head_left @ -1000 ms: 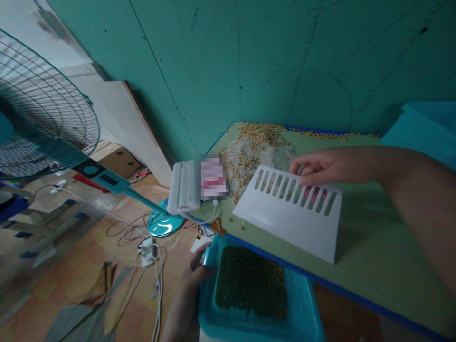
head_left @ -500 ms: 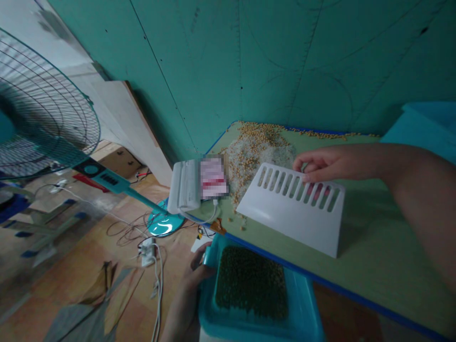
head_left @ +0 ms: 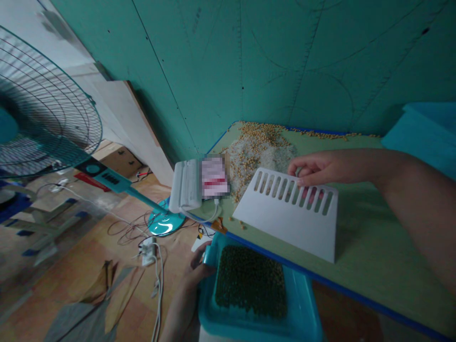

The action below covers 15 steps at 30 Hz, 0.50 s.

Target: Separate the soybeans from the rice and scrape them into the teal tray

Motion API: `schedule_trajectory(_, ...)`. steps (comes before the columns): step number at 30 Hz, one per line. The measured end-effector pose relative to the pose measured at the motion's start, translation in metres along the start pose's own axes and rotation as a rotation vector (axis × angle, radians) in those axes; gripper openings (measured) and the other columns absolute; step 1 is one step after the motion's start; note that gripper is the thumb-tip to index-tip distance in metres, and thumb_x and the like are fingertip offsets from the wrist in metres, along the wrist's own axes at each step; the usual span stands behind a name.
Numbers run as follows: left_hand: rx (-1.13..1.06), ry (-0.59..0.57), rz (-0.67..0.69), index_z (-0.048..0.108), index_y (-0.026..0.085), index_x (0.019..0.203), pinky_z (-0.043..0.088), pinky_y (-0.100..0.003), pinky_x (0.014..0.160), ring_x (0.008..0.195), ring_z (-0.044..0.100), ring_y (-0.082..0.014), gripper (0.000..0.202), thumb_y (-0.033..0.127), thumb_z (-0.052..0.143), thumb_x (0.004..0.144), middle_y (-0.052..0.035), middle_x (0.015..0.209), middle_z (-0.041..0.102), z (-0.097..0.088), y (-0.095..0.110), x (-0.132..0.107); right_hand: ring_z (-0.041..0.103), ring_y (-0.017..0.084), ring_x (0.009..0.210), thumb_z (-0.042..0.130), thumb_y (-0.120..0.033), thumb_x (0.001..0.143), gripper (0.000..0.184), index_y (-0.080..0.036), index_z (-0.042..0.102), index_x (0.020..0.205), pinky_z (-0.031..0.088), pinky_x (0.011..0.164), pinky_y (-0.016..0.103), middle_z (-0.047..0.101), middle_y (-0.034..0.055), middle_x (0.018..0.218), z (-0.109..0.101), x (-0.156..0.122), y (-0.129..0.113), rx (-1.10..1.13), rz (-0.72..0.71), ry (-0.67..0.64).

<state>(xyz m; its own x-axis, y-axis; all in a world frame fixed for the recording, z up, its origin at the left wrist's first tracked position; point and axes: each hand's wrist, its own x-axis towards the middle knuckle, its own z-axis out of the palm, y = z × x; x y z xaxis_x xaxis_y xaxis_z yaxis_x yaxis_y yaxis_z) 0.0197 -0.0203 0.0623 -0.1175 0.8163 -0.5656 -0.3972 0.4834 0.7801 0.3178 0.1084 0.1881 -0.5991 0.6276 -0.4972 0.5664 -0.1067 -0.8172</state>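
One green-topped counter [head_left: 384,251] is filling the right side. Nearest, the fingers of the left hand [head_left: 194,273] are clamping the blue tub [head_left: 302,306] by its left rim, just below the counter's edge, with dark green beans [head_left: 249,280] lying inside. Beyond, the right hand's [head_left: 315,170] fingers are pinching the white slotted scraper [head_left: 285,223] at its upper edge. It is now sitting slightly nearer than half a second ago, apparently leaving the heap of yellow beans and pale grains [head_left: 263,149] behind it unchanged.

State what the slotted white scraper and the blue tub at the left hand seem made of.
Slotted white scraper: probably smooth, rather matt plastic, judging by its thin, evenly coloured sheet. Blue tub: likely moulded plastic with some gloss, given its rounded corners and highlights.
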Motion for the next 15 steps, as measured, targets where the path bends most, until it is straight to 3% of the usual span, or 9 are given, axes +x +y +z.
schedule_trajectory(4, -0.065, 0.005, -0.031, 0.063, 0.022, 0.08, 0.044, -0.023, 0.049, 0.063, 0.064, -0.0194, 0.04, 0.005, 0.057, 0.044, 0.0051, 0.056, 0.068, 0.002, 0.001, -0.001, 0.059, 0.011, 0.056, 0.053, -0.031, 0.073, 0.018, -0.02, 0.044, 0.083, 0.043, 0.048, 0.022, 0.061, -0.0036, 0.067, 0.004, 0.002, -0.003, -0.002, -0.003, 0.004)
schedule_trajectory(8, -0.064, 0.034, -0.023, 0.063, 0.021, 0.078, 0.043, -0.021, 0.05, 0.066, 0.063, -0.0176, 0.04, 0.005, 0.058, 0.042, 0.006, 0.06, 0.069, 0.0, 0.004, 0.001, 0.059, 0.012, 0.056, 0.053, -0.031, 0.073, 0.018, -0.02, 0.044, 0.083, 0.045, 0.05, 0.023, 0.061, -0.0039, 0.066, 0.007, 0.008, -0.001, 0.019, -0.008, -0.006)
schedule_trajectory(13, -0.003, 0.019, -0.101, 0.058, 0.026, 0.093, 0.046, -0.03, 0.062, 0.074, 0.064, -0.0239, 0.047, 0.01, 0.059, 0.049, 0.0046, 0.064, 0.069, -0.001, 0.013, -0.008, 0.059, 0.01, 0.054, 0.052, -0.03, 0.075, 0.016, -0.02, 0.044, 0.085, 0.044, 0.049, 0.022, 0.061, -0.0046, 0.065, 0.012, 0.015, -0.001, 0.055, -0.01, -0.048)
schedule_trajectory(15, 0.015, 0.042, -0.067, 0.058, 0.025, 0.095, 0.046, -0.032, 0.063, 0.074, 0.064, -0.025, 0.046, 0.013, 0.059, 0.05, 0.0028, 0.064, 0.069, -0.002, 0.015, -0.009, 0.059, 0.01, 0.054, 0.051, -0.029, 0.076, 0.015, -0.02, 0.044, 0.085, 0.044, 0.048, 0.022, 0.061, -0.0046, 0.065, 0.013, 0.015, -0.001, 0.058, -0.018, -0.07)
